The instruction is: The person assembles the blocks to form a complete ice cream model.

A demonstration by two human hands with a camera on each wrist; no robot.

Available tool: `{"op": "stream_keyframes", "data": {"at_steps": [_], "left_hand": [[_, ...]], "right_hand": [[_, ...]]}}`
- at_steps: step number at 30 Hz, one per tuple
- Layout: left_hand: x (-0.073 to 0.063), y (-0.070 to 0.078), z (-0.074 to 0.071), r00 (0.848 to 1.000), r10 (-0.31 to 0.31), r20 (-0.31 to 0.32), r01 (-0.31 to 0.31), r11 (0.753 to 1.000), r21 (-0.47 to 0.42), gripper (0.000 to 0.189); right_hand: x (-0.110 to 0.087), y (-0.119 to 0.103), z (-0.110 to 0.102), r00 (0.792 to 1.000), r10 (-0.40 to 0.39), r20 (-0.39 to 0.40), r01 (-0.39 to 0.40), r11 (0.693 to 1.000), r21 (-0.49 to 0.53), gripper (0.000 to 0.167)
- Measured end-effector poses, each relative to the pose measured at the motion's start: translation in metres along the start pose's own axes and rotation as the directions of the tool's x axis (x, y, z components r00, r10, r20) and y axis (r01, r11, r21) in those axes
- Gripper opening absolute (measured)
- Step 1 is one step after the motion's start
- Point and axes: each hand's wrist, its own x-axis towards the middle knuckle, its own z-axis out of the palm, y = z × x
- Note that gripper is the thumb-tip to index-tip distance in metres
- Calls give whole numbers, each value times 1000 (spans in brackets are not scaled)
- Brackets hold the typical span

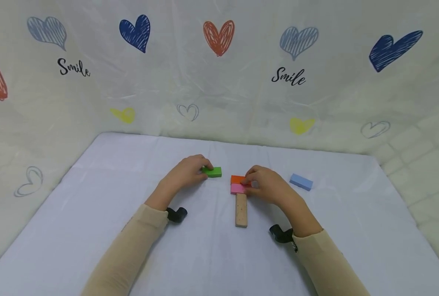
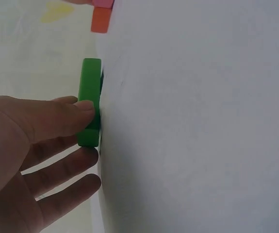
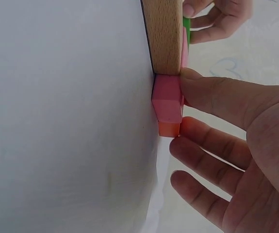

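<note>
My left hand (image 1: 187, 170) pinches a green block (image 1: 214, 172) near its left end. In the left wrist view the thumb lies on one long face of the green block (image 2: 89, 80). Right of it, my right hand (image 1: 268, 185) holds an orange block (image 1: 237, 179) and a pink block (image 1: 237, 188) side by side. In the right wrist view its thumb is at the pink block (image 3: 167, 99) and a fingertip is at the orange block (image 3: 169, 129). A plain wooden block (image 1: 241, 210) points toward me, its far end right at the pink block. The right fingers hide part of the coloured pair.
A blue block (image 1: 301, 182) lies at an angle to the right of my right hand. All the blocks are on a table with a white cloth (image 1: 204, 255). Behind it hangs a pale sheet (image 1: 249, 82) printed with hearts. Each wrist carries a small black camera mount (image 1: 177, 214).
</note>
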Motion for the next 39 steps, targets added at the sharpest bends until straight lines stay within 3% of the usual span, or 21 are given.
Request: {"op": "stream_keyframes", "data": {"at_steps": [39], "left_hand": [[25, 24, 9, 999, 7, 37, -9, 999, 52, 27]], "right_hand": [[0, 1, 1, 1000, 8, -9, -8, 1000, -4, 22]]}}
